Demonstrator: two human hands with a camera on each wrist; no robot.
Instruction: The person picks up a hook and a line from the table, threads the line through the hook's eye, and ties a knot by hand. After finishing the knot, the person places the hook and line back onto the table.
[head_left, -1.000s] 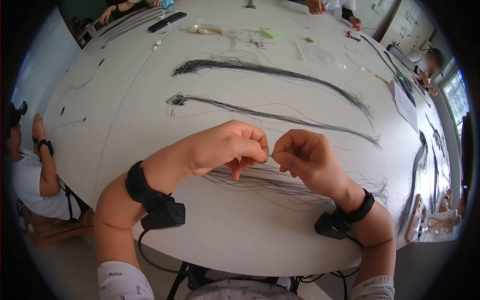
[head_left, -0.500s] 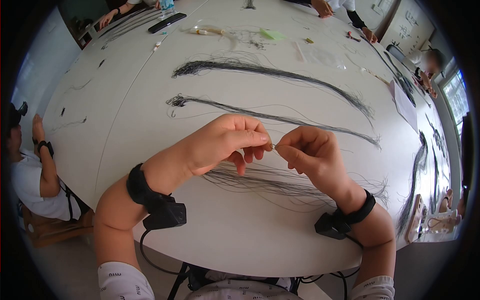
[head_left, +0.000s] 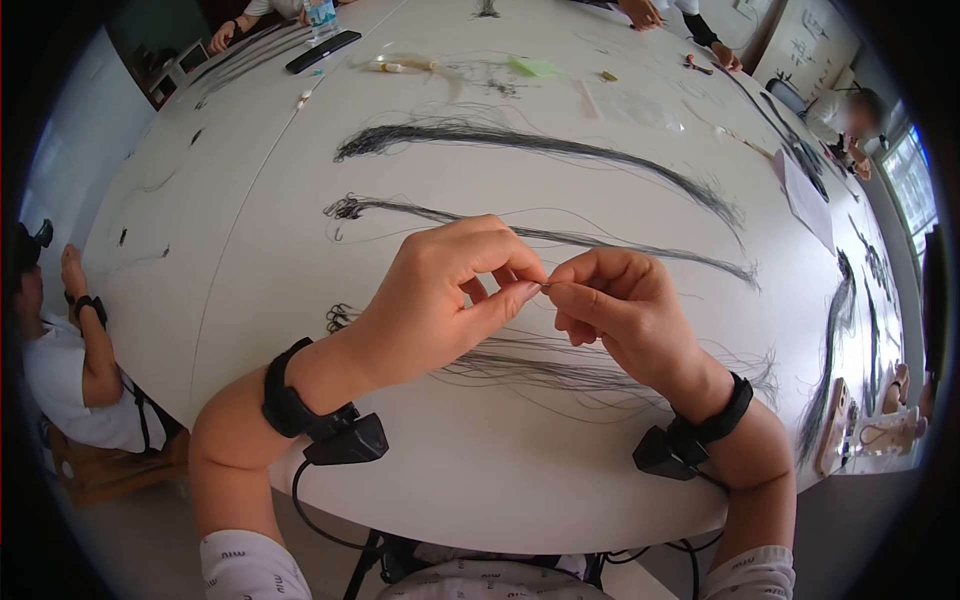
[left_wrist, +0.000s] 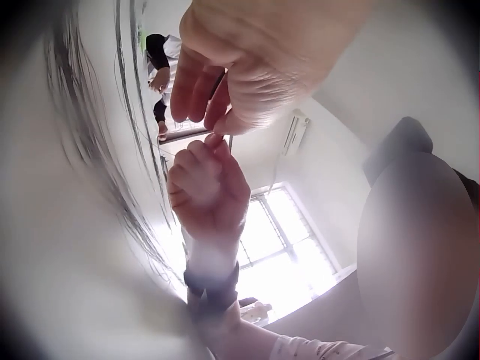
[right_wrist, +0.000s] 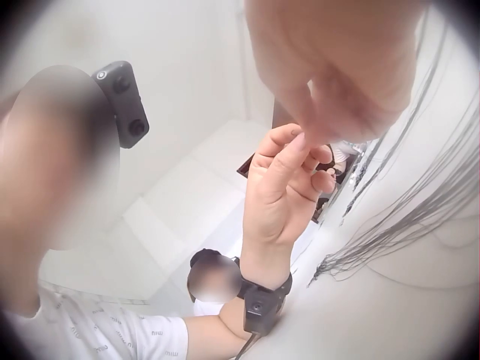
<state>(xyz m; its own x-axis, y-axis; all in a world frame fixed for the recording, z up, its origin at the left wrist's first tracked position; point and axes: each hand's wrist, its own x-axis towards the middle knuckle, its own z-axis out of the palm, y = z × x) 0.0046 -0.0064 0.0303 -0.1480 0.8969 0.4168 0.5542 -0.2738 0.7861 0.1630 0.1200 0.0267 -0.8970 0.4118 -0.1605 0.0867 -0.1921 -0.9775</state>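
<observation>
In the head view, my left hand (head_left: 440, 290) and my right hand (head_left: 632, 315) meet over the table, fingertips almost touching. Between them is a small dark fish hook (head_left: 546, 287), mostly hidden by the fingers. Thumb and forefinger of each hand pinch it. Below the hands lies a loose bundle of dark fishing lines (head_left: 570, 368), with a cluster of hooks (head_left: 338, 317) at its left end. The left wrist view shows the right hand (left_wrist: 210, 187) with its fingers curled in, its tips against the left thumb.
Beyond the hands lie a thin bundle of lines with hooks (head_left: 420, 210) and a thicker one (head_left: 500, 138). A white sheet (head_left: 803, 205) and more dark strands (head_left: 835, 340) are at the right. A phone (head_left: 323, 52) and bottle (head_left: 321, 20) stand far left. Other people sit around the table.
My left hand has turned and its thumb has come round to the fingertips at the hook. The curved hook showed between the hands half a second ago. The right hand has barely moved.
</observation>
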